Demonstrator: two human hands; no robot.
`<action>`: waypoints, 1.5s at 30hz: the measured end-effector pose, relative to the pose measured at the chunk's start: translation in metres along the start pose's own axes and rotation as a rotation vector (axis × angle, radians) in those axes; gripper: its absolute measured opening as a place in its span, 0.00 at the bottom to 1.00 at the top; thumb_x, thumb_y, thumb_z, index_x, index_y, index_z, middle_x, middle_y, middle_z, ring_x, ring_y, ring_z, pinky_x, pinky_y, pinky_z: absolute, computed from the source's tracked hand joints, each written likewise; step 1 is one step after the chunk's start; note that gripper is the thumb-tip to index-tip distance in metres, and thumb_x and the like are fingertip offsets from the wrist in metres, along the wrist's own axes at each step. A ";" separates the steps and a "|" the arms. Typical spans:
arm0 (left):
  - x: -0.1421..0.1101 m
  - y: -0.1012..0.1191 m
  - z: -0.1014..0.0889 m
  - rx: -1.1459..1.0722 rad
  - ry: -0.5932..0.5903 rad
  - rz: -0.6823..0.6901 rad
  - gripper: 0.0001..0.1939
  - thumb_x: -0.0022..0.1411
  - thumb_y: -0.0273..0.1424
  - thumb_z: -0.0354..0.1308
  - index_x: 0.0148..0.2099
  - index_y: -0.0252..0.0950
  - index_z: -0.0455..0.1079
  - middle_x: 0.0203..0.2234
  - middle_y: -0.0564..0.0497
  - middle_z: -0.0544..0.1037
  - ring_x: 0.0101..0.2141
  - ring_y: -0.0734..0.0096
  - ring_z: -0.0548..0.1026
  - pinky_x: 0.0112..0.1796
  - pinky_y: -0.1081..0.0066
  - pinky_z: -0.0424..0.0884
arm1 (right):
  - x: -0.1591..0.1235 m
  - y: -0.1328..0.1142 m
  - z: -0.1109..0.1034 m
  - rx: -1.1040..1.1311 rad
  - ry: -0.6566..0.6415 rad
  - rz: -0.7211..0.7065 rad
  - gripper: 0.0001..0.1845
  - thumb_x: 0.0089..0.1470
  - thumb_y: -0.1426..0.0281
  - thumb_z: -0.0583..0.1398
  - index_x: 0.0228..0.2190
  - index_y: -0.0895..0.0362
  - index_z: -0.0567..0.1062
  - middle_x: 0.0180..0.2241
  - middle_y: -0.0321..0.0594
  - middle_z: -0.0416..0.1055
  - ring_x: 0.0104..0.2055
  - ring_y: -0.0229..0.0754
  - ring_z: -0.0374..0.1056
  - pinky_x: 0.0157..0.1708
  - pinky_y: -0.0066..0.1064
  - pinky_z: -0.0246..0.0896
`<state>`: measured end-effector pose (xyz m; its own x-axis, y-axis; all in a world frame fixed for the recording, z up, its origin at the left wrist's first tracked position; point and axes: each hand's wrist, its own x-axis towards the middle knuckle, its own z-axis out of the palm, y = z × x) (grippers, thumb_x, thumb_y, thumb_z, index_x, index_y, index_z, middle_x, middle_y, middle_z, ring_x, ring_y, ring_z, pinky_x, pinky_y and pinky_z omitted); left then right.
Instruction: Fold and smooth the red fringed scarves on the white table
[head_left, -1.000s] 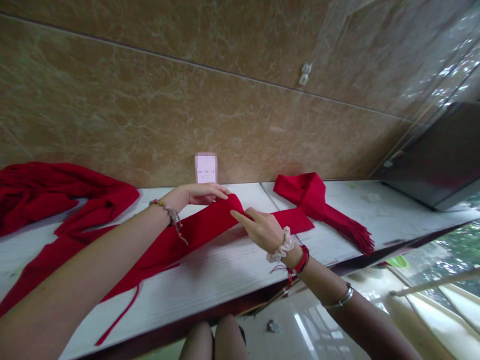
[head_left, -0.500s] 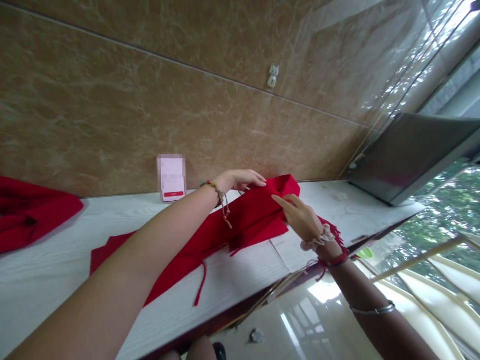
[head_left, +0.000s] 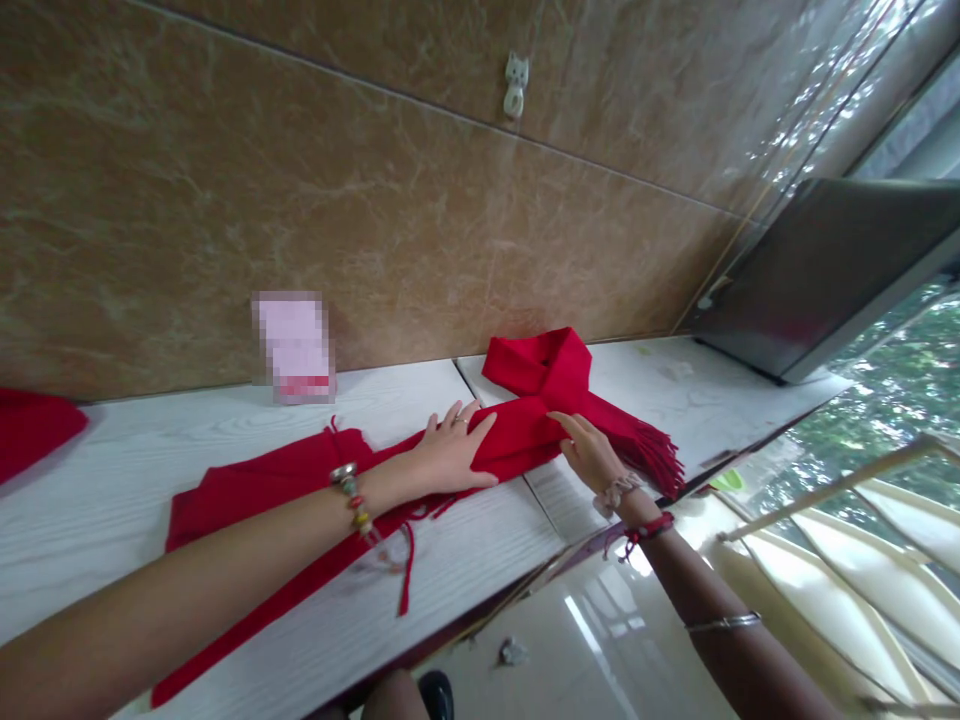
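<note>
A long red cloth with thin ties [head_left: 255,475] lies folded lengthwise along the white surface. My left hand [head_left: 450,450] rests on it, palm down with fingers spread. At the cloth's right end is my right hand [head_left: 592,455], its fingers stretched out and their tips touching the fabric. Just beyond, a red scarf-like piece [head_left: 566,370] is looped and crossed over itself, its fringed end pointing right. Where the cloth and the fringed piece meet, I cannot tell whether they are joined. My left forearm hides part of the cloth.
A phone with a blurred screen [head_left: 296,345] leans against the brown marbled wall [head_left: 405,230]. More red fabric [head_left: 34,430] lies at the far left. A dark grey box-like appliance [head_left: 817,270] stands at the right end. The surface's front edge drops to a shiny floor [head_left: 577,650].
My left hand has moved left and down along the cloth, fingers now spread flat. The looped, fringed red part is now uncovered. My right hand has shifted slightly, and the view has turned.
</note>
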<state>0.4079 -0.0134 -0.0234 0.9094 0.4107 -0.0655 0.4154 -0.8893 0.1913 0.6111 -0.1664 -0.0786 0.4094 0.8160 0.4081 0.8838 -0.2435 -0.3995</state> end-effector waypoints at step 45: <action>-0.032 0.001 0.009 0.312 0.218 -0.073 0.27 0.56 0.13 0.40 0.58 0.26 0.55 0.54 0.37 0.61 0.54 0.61 0.60 0.51 0.65 0.60 | 0.034 -0.012 0.020 -0.033 0.070 -0.263 0.26 0.44 0.81 0.48 0.44 0.56 0.70 0.32 0.41 0.66 0.33 0.40 0.64 0.35 0.32 0.63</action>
<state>0.3794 -0.0292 -0.0298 0.8656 0.4782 0.1486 0.4954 -0.8610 -0.1151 0.6102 -0.1251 -0.0763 0.1788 0.8154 0.5506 0.9682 -0.0464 -0.2457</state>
